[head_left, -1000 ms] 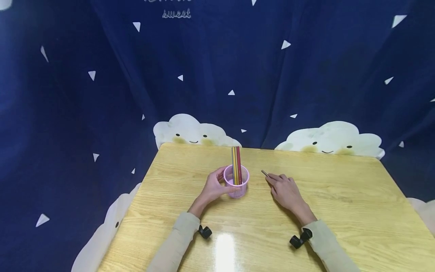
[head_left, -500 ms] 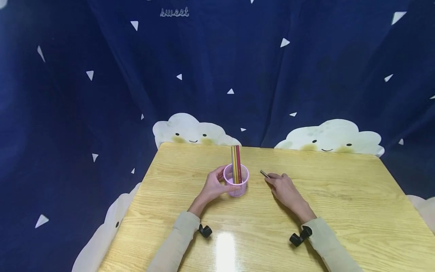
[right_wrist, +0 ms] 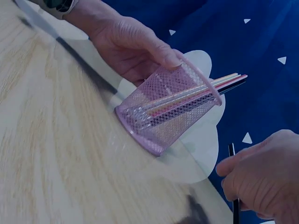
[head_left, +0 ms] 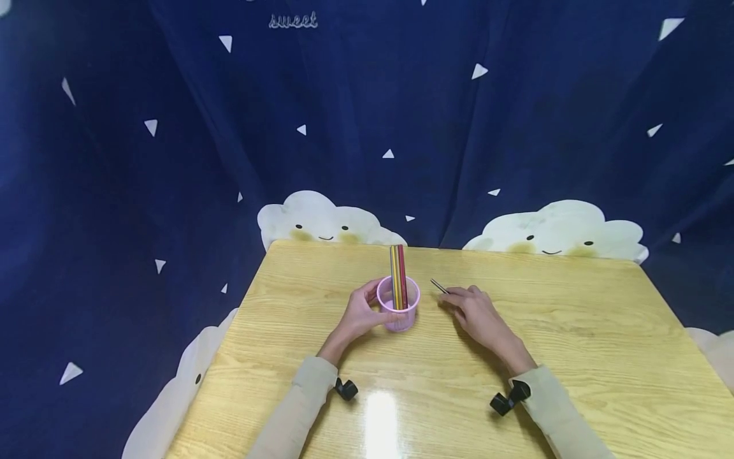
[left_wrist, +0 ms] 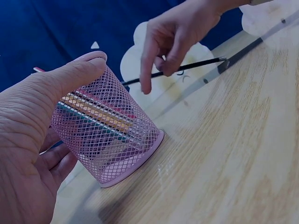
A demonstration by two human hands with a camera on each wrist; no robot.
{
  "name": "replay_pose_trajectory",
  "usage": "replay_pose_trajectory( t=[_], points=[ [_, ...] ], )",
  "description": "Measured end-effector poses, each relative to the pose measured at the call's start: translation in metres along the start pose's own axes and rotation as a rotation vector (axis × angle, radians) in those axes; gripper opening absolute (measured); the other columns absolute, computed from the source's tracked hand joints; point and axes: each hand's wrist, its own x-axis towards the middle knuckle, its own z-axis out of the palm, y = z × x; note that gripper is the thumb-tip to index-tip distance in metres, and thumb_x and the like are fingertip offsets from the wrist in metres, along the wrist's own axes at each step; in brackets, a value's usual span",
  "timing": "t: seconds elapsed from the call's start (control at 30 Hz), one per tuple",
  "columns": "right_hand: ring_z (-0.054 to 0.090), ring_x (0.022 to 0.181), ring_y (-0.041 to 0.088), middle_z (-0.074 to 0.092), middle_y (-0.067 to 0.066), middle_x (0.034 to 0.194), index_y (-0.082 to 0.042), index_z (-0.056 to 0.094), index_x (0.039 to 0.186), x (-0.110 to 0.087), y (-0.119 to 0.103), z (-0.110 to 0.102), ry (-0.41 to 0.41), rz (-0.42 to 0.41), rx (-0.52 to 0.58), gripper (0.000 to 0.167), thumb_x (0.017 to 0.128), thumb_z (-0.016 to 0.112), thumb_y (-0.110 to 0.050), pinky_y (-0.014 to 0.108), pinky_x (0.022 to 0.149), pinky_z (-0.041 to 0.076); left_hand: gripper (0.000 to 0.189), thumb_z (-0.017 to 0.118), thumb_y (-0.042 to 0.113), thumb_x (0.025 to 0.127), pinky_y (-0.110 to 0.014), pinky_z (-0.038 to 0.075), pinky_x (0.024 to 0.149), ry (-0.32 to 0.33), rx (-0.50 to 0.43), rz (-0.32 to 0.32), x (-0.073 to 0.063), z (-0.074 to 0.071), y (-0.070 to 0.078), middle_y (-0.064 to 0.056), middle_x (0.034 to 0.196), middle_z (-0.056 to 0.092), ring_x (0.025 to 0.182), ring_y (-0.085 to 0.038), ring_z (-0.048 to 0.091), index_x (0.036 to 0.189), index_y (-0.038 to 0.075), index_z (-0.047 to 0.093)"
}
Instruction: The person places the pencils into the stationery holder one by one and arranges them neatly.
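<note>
My left hand [head_left: 360, 315] grips a pink mesh pencil cup [left_wrist: 121, 135] from its left side, thumb over the near side by the rim. The cup stands on the wooden table. Several coloured pencils [head_left: 397, 268], among them yellow, red and blue-green ones, lean inside it and stick up past the rim. To the right of the cup, my right hand [head_left: 478, 317] pinches a slim black pencil [left_wrist: 201, 64] between thumb and fingers. In the left wrist view that pencil is raised off the tabletop, with its shadow on the wood.
The light wooden table [head_left: 602, 344] extends to both sides and ends at a far edge. Behind it hangs a dark blue curtain [head_left: 367, 115] with white triangles and smiling clouds. A small black wrist camera [head_left: 346, 389] sits at the left cuff.
The right hand has lifted the black pencil and shifted slightly left toward the cup; more of the pencil now shows past the fingers. The left hand and cup have stayed put.
</note>
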Motion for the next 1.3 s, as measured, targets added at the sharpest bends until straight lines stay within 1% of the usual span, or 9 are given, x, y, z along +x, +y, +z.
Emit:
replay_pose_trajectory(
  t=[0.2, 0.3, 0.43, 0.57, 0.7, 0.8, 1.03, 1.17, 1.3],
  points=[
    [0.071, 0.108, 0.037, 0.073, 0.021, 0.124, -0.002, 0.074, 0.124, 0.007, -0.003, -0.005, 0.021, 0.018, 0.196, 0.043, 0.085, 0.068, 0.015, 0.051, 0.089, 0.060, 0.081, 0.096, 0.011, 0.071, -0.042, 0.050, 0.114, 0.000, 0.003, 0.006, -0.001, 0.000, 0.000, -0.006, 0.138, 0.068, 0.127, -0.026, 0.065, 0.144, 0.013, 0.061],
    [0.073, 0.102, 0.033, 0.071, 0.024, 0.127, 0.000, 0.072, 0.126, 0.009, -0.005, -0.007, 0.060, 0.022, 0.272, 0.042, 0.087, 0.072, 0.014, 0.049, 0.085, 0.064, 0.081, 0.096, 0.011, 0.071, -0.041, 0.050, 0.114, 0.000, 0.011, 0.004, -0.001, 0.000, 0.000, -0.005, 0.138, 0.068, 0.127, -0.025, 0.065, 0.144, 0.013, 0.061],
    [0.072, 0.086, 0.023, 0.069, 0.026, 0.129, 0.002, 0.071, 0.127, 0.015, -0.008, -0.011, 0.148, -0.009, 0.287, 0.044, 0.085, 0.075, 0.013, 0.045, 0.078, 0.065, 0.081, 0.095, 0.010, 0.071, -0.042, 0.050, 0.114, 0.001, 0.010, 0.005, -0.001, -0.001, 0.000, -0.007, 0.138, 0.068, 0.127, -0.026, 0.065, 0.144, 0.011, 0.060],
    [0.071, 0.084, 0.018, 0.069, 0.022, 0.130, 0.001, 0.071, 0.128, 0.025, -0.015, -0.020, 0.231, -0.030, 0.279, 0.045, 0.084, 0.075, 0.012, 0.040, 0.080, 0.062, 0.081, 0.095, 0.010, 0.071, -0.039, 0.050, 0.114, 0.001, 0.011, 0.011, 0.000, -0.001, -0.001, -0.007, 0.138, 0.068, 0.127, -0.025, 0.065, 0.144, 0.010, 0.060],
    [0.067, 0.083, 0.017, 0.070, 0.017, 0.131, -0.002, 0.069, 0.132, 0.038, -0.026, -0.035, 0.295, -0.028, 0.305, 0.049, 0.085, 0.075, 0.009, 0.028, 0.074, 0.055, 0.081, 0.094, 0.011, 0.072, -0.038, 0.050, 0.114, 0.000, 0.021, 0.015, 0.000, -0.001, -0.001, -0.007, 0.138, 0.068, 0.128, -0.026, 0.064, 0.145, 0.010, 0.060],
    [0.066, 0.082, 0.018, 0.068, 0.017, 0.133, -0.002, 0.068, 0.134, 0.046, -0.036, -0.045, 0.332, -0.032, 0.327, 0.052, 0.084, 0.076, 0.009, 0.023, 0.070, 0.048, 0.082, 0.094, 0.011, 0.072, -0.041, 0.050, 0.114, 0.000, 0.024, 0.014, 0.000, -0.001, -0.001, -0.008, 0.139, 0.067, 0.128, -0.027, 0.064, 0.145, 0.010, 0.059],
    [0.067, 0.084, 0.019, 0.063, 0.015, 0.143, -0.005, 0.067, 0.136, 0.061, -0.052, -0.058, 0.390, -0.052, 0.371, 0.056, 0.083, 0.077, 0.012, 0.021, 0.075, 0.047, 0.082, 0.094, 0.009, 0.071, -0.041, 0.050, 0.114, 0.003, 0.018, 0.007, 0.001, 0.000, -0.001, -0.008, 0.138, 0.068, 0.127, -0.026, 0.064, 0.145, 0.009, 0.059],
    [0.068, 0.084, 0.024, 0.063, 0.016, 0.143, -0.005, 0.068, 0.136, 0.071, -0.059, -0.061, 0.481, -0.064, 0.414, 0.058, 0.083, 0.077, 0.014, 0.018, 0.077, 0.046, 0.081, 0.093, 0.009, 0.071, -0.040, 0.050, 0.114, 0.005, 0.017, 0.007, 0.001, 0.000, -0.001, -0.007, 0.138, 0.068, 0.127, -0.025, 0.065, 0.145, 0.009, 0.059],
    [0.070, 0.085, 0.025, 0.064, 0.013, 0.143, -0.005, 0.068, 0.137, 0.079, -0.064, -0.062, 0.563, -0.042, 0.452, 0.056, 0.084, 0.078, 0.012, 0.023, 0.076, 0.048, 0.080, 0.094, 0.009, 0.071, -0.040, 0.050, 0.114, 0.006, 0.011, 0.009, 0.000, 0.000, -0.001, -0.007, 0.137, 0.069, 0.126, -0.025, 0.065, 0.144, 0.010, 0.060]
  ],
)
